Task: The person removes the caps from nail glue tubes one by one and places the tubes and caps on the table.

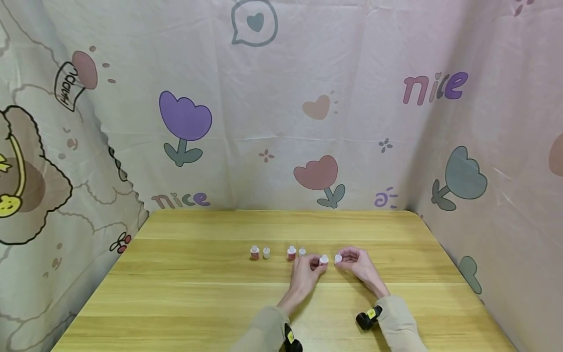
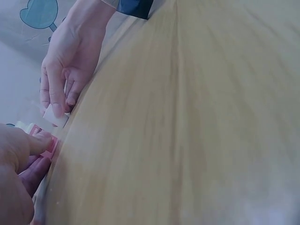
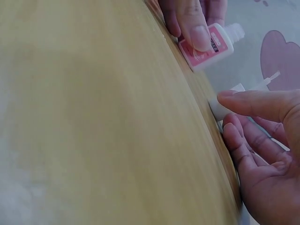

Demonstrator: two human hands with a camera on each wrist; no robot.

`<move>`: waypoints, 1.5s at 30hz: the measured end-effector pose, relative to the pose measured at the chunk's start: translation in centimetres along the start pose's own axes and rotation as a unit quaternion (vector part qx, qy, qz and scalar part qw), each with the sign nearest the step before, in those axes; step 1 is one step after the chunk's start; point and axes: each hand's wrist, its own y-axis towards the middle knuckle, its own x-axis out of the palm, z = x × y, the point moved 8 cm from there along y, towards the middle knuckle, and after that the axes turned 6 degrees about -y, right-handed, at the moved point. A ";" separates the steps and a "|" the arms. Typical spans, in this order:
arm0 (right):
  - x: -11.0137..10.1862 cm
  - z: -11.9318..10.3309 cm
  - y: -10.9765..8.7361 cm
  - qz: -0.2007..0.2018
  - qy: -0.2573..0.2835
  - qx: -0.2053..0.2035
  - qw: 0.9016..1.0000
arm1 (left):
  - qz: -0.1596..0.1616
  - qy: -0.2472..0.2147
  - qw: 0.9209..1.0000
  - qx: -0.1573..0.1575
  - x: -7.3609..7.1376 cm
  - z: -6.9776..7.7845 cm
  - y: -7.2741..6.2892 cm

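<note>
My left hand [image 1: 302, 277] pinches a small white bottle [image 3: 224, 50] with a pink label between thumb and fingers. The bottle stands upright at the table surface, its white neck bare. Just to the right, my right hand [image 1: 359, 266] holds a white brush cap [image 3: 219, 110] between thumb and fingertips. The cap's thin brush [image 3: 269, 80] points up, and its flat end is down at the table. In the left wrist view, the bottle [image 2: 50, 149] and the cap [image 2: 55, 117] are close together but apart.
Left of my hands stand two more red-labelled bottles, one nearer [image 1: 292, 253] and one farther left [image 1: 254, 253]. Beside each is a white cap, one by my left hand [image 1: 302, 252], the other further left [image 1: 266, 253]. A printed curtain [image 1: 264, 171] borders the wooden table [image 1: 198, 298].
</note>
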 end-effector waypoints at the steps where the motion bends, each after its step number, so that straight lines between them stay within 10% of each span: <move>1: 0.0 0.0 0.0 0.002 -0.002 0.002 1.000 | 0.003 0.002 1.000 0.001 0.0 0.0 0.1; 45: 0.1 0.1 0.1 0.020 0.027 0.032 0.999 | 0.028 0.014 1.000 0.002 1.0 0.5 0.3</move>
